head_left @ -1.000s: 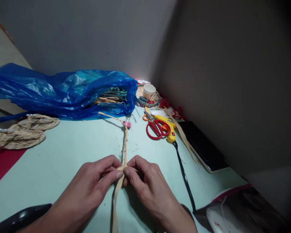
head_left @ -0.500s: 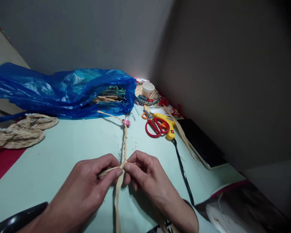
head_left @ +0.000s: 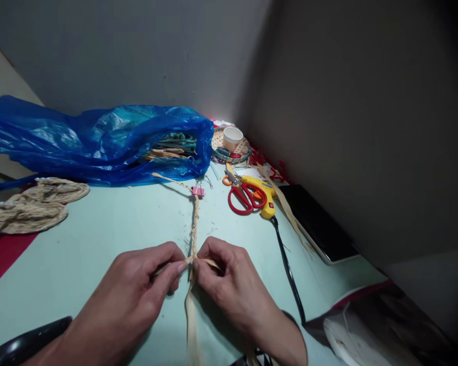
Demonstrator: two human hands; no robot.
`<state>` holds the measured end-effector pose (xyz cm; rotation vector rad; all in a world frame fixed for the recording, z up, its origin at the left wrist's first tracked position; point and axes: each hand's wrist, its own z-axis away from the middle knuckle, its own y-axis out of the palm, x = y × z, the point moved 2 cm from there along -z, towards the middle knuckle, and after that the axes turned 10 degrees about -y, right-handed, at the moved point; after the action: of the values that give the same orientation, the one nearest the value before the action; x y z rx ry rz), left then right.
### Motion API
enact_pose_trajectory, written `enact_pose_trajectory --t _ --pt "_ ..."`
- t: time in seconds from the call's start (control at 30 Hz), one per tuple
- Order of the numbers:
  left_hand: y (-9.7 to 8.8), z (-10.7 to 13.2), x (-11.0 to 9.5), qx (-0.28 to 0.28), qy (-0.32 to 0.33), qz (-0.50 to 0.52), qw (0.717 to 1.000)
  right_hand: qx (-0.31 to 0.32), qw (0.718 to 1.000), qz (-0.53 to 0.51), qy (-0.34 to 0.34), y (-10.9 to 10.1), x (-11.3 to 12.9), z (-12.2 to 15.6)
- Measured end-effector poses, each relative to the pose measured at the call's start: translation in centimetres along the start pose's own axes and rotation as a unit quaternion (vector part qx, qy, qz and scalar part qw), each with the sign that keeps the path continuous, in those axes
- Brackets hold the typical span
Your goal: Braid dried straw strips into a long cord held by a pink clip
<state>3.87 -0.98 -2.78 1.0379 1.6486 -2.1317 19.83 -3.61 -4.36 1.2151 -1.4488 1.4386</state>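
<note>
A pale straw braid (head_left: 196, 218) runs toward me from a pink binder clip (head_left: 198, 191) that grips its far part. My left hand (head_left: 145, 284) pinches one flat strand just left of the braid's near end. On the other side my right hand (head_left: 229, 279) is closed on a second strand, its thumb and finger touching the braid. Between the hands a loose raffia strand (head_left: 191, 320) hangs down toward the table's near edge. Curled fingers hide parts of the held strands.
Behind lies a blue plastic bag (head_left: 110, 142) with fibres inside. Red-handled scissors (head_left: 248, 198) and a yellow glue gun (head_left: 265, 195) lie right, beside a black tablet (head_left: 320, 223). Woven soles (head_left: 26, 213) rest left. A woven tray (head_left: 217, 145) holds a white cup (head_left: 232, 139).
The strands have shifted at the braid's end: one now stretches out to the right into my right hand. My left hand has drawn slightly left, and the hanging strand has swung a little right.
</note>
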Motion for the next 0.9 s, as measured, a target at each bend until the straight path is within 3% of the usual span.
enact_pose_trajectory --t 0.13,0.23,0.3,0.43,0.57,0.7,0.77,0.8,0.83,0.9 --pt "1.4 1.1 -0.1 -0.081 0.137 -0.103 0.982 -0.005 1.0 0.01 -0.008 0.1 -0.2 0.2" --pt "2.8 1.8 0.0 -0.128 0.271 -0.187 0.935 0.011 0.998 -0.058 0.011 0.1 -0.3 0.3" --pt "3.4 2.0 0.1 -0.179 0.319 -0.243 0.899 0.015 0.995 -0.098 0.007 0.0 -0.1 0.3" --pt "3.8 2.5 0.0 -0.288 0.324 -0.306 0.848 0.015 0.993 -0.119 -0.01 -0.3 0.0 0.2" --pt "3.9 3.2 -0.4 -0.28 0.36 -0.372 0.808 0.009 0.99 -0.139 0.021 -0.2 -0.1 0.0" --pt "4.2 3.8 -0.4 -0.298 0.362 -0.395 0.79 -0.002 0.991 -0.129 0.041 -0.1 -0.1 -0.2" --pt "4.2 3.8 -0.4 -0.299 0.384 -0.351 0.8 -0.004 0.989 -0.14 0.044 -0.3 0.1 -0.2" --pt "3.9 3.7 -0.5 -0.296 0.385 -0.306 0.819 -0.004 0.988 -0.146 0.045 -0.5 0.1 -0.2" --pt "3.4 3.4 -0.5 -0.282 0.369 -0.246 0.851 -0.003 0.987 -0.152 0.045 -0.7 0.2 -0.2" --pt "2.2 2.3 -0.4 -0.221 0.269 -0.1 0.932 0.003 0.984 -0.173 0.044 -1.1 0.2 -0.1"
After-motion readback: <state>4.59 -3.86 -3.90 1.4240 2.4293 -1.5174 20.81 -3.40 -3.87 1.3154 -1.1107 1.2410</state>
